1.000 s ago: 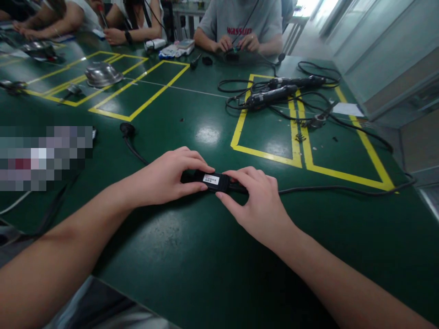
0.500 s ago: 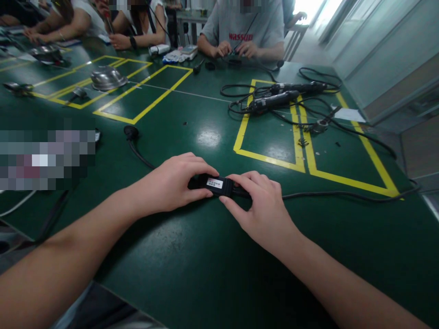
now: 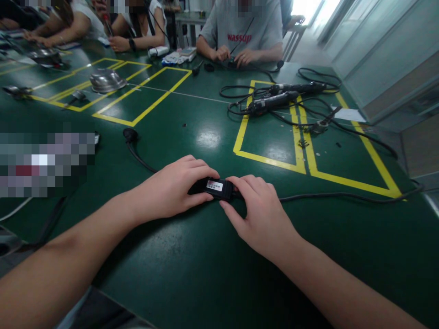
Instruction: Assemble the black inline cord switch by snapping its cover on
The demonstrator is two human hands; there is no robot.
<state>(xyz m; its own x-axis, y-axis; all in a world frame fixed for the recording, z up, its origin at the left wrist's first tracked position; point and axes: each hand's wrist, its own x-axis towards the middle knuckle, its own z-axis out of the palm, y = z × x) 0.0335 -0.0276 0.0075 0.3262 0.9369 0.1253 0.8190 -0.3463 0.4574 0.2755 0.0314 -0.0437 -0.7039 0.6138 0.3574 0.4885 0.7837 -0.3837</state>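
Observation:
A small black box with a white label [image 3: 219,188], in line on a black cable, lies on the green table between my hands. My left hand [image 3: 178,185] pinches its left end between thumb and fingers. At the right end, my right hand [image 3: 259,205] grips it the same way, thumb in front and fingers behind. The black cable [image 3: 329,195] runs off to the right from under my right hand. On the left, beyond my left wrist, the cable ends in a black plug [image 3: 130,135]. The undersides of the box and my curled fingers are partly hidden.
Two black corded electric screwdrivers [image 3: 274,101] lie with looped cords at the right, near small springs [image 3: 303,143]. A metal bowl [image 3: 107,80] stands within yellow tape at the left. Across the table a person in a grey shirt [image 3: 240,34] handles a small dark object.
My hands keep their hold on the black box, which has barely moved. The view has shifted very slightly. Across the table, the other person's hands have moved a little.

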